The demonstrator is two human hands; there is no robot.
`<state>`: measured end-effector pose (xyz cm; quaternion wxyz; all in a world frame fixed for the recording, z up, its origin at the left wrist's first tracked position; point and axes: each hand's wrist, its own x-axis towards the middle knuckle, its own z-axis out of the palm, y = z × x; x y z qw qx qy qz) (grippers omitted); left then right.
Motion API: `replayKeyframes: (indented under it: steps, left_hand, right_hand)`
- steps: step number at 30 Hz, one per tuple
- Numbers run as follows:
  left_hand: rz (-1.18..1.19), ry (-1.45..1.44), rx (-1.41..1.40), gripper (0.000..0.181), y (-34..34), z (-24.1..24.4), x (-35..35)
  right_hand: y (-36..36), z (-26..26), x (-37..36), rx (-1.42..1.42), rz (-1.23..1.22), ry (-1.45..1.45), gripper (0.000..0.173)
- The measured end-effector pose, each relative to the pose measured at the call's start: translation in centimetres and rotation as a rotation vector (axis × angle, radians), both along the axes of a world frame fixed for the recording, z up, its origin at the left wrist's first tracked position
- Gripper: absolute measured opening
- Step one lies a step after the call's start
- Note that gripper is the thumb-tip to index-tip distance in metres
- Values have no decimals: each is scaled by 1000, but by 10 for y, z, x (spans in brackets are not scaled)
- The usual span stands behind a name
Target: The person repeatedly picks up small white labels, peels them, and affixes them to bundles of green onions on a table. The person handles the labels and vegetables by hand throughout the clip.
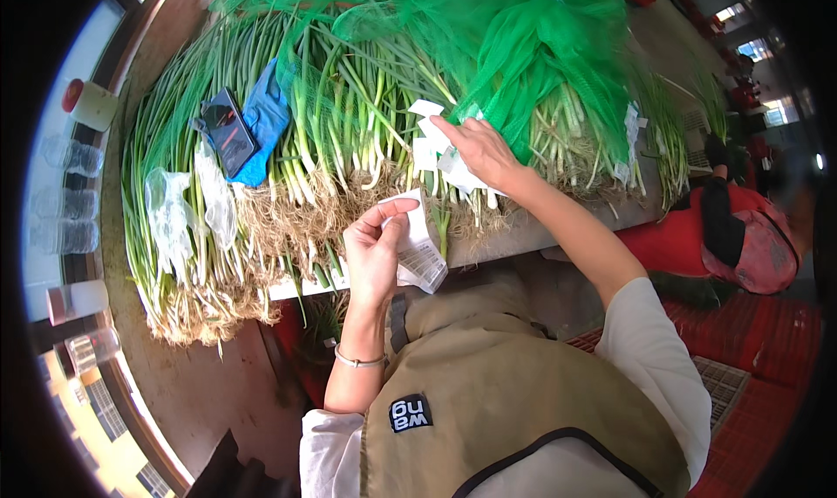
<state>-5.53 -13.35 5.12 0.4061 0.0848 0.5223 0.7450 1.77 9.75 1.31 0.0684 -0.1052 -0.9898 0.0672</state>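
Observation:
My left hand (pixel 376 246) pinches a white paper strip (pixel 422 253) between thumb and fingers; its lower end bears print and hangs down. Farther up, my right hand (pixel 480 148) reaches over several white paper slips (pixel 425 153) that lie on the roots and stalks, its index finger extended onto them. Whether the right hand grips a slip is hard to tell. Bunches of spring onions (pixel 314 138) with brown roots cover the bench beneath both hands. Green mesh netting (pixel 529 47) drapes over their far part.
A smartphone (pixel 229 132) and a blue glove (pixel 268 122) lie on the onions at left, near clear plastic gloves (pixel 170 214). Jars and bottles (pixel 77 302) line the windowsill. A person in red (pixel 693 236) works at right, by red crates (pixel 758 361).

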Motion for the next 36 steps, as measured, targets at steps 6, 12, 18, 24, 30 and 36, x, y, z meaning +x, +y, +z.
replayKeyframes:
  steps: [6, 12, 18, 24, 30, 36]
  left_hand:
    - [-165, -24, -18, 17, 8, -14, -7]
    - [-319, -89, -36, 26, 28, -29, -5]
    - [-384, -130, -70, 32, 61, -30, 10]
    - [-303, -294, 63, 9, 88, -34, 27]
    - [-222, 118, -28, 12, 89, -46, 28]
    - [-198, 176, -18, 16, 89, -53, 32]
  right_hand:
    - [-12, 24, 18, -517, -185, 287, 63]
    - [-22, 35, 35, -927, -221, 661, 65]
    - [-21, 24, 47, -1173, -227, 769, 63]
    - [-22, 16, 54, -1164, -266, 756, 62]
    - [-21, 25, 80, -1293, -545, 985, 39]
    - [-26, 33, 97, -1887, -667, 493, 14]
